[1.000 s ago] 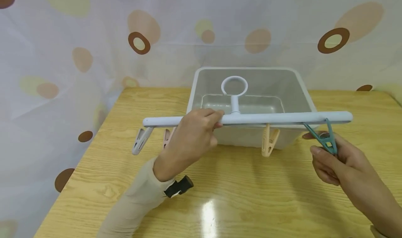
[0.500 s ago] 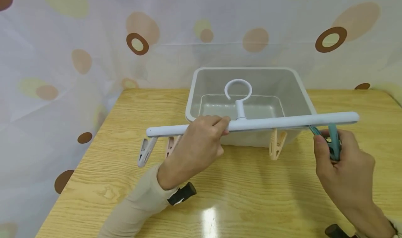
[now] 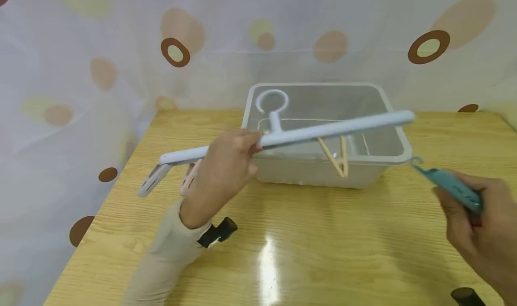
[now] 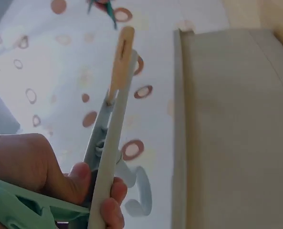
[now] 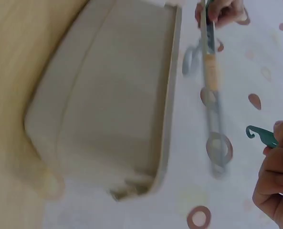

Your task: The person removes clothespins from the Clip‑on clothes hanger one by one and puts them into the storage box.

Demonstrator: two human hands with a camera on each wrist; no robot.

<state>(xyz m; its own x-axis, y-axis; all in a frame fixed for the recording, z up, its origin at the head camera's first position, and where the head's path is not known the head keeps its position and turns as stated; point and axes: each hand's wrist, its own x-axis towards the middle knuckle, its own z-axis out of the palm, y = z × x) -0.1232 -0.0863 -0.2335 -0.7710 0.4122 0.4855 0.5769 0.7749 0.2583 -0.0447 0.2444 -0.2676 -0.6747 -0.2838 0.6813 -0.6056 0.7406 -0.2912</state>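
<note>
My left hand [image 3: 220,176] grips a pale blue-white clip hanger [image 3: 339,128] by its bar, left of the ring-shaped hook [image 3: 273,100]. The bar slants up to the right. From it hang a grey clip [image 3: 153,180], a pinkish clip [image 3: 189,182] partly behind the hand, and a peach clip [image 3: 337,160]. A mint-green clip [image 4: 26,205] shows close by the hand in the left wrist view. Well right of the bar, my right hand [image 3: 484,216] holds a teal clip [image 3: 454,187], whose small hooked end [image 5: 252,131] is free of the bar.
Behind the hanger a translucent plastic bin [image 3: 373,159] stands on the wooden table [image 3: 315,234]; its inside looks bare. A white curtain [image 3: 226,72] with brown and peach circles hangs at the back and left.
The teal clip has come off the bar's right end and moved right and toward me with my right hand. The hanger has shifted left, its right end rising.
</note>
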